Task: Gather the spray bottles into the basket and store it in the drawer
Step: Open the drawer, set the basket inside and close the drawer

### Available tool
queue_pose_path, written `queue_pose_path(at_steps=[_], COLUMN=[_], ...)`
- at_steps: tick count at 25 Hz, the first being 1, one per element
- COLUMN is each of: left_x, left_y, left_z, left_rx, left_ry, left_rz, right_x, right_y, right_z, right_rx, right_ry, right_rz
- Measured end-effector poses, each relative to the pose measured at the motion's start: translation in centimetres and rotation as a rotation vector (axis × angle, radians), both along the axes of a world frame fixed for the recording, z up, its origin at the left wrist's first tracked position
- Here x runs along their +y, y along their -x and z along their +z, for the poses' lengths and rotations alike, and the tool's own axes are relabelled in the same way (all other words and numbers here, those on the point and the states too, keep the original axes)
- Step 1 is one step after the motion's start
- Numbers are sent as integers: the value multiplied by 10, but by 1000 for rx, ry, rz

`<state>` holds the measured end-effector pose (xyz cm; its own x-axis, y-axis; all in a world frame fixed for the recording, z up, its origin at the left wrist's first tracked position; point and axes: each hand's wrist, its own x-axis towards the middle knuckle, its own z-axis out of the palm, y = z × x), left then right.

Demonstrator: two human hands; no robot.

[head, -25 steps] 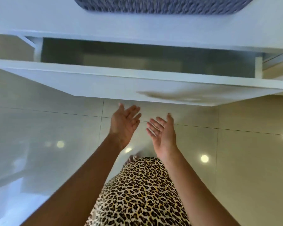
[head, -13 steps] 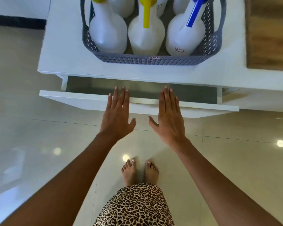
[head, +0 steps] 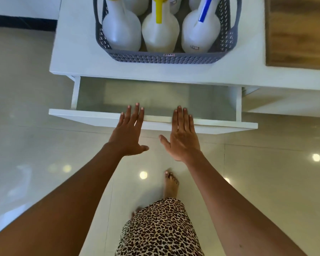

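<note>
Two hands are out flat, the left hand (head: 127, 134) and right hand (head: 183, 137) side by side, fingers straight, thumbs splayed, holding nothing. Their fingertips lie over the front edge of the open drawer (head: 81, 117); whether they touch it I cannot tell. White bottles (head: 160, 34) with yellow and blue triggers stand upright in the grey basket (head: 166, 59) on the white top (head: 78, 52), at twelve o'clock from the hands, beyond the drawer.

Six spray bottles (head: 121, 32), three half-hidden; one basket (head: 164, 59); one drawer (head: 92, 118).
</note>
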<state>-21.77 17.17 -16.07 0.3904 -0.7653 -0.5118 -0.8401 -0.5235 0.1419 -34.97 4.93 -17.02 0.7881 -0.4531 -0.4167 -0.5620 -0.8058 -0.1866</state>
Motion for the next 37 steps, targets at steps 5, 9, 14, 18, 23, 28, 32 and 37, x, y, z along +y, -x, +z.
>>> queue_pose_path(at_steps=[5,9,14,18,23,28,32,37], left_x=[41,73,110,139,166,164,161,151], left_y=[37,67,105,134,165,166,159,131], left_z=[2,0,3,1,-3,-4,4,42], left_rx=[61,77,97,110,123,111,161,240], left_ry=[-10,-14,-31,-5,4,-14,-44,-69], left_rz=[-25,-26,-16,8,41,37,36,93], right_x=[40,73,110,138,164,165,163,153], right_y=[39,68,104,133,157,156,152,132], right_z=[1,3,6,3,-1,-4,8,61], right_rx=[10,76,143,161,176,172,205,-145], right_ry=[-18,-19,-56,-76,-97,-92,-127,-128], right_rz=[-4,-15,-23,-26,-51,-57,-47,-130])
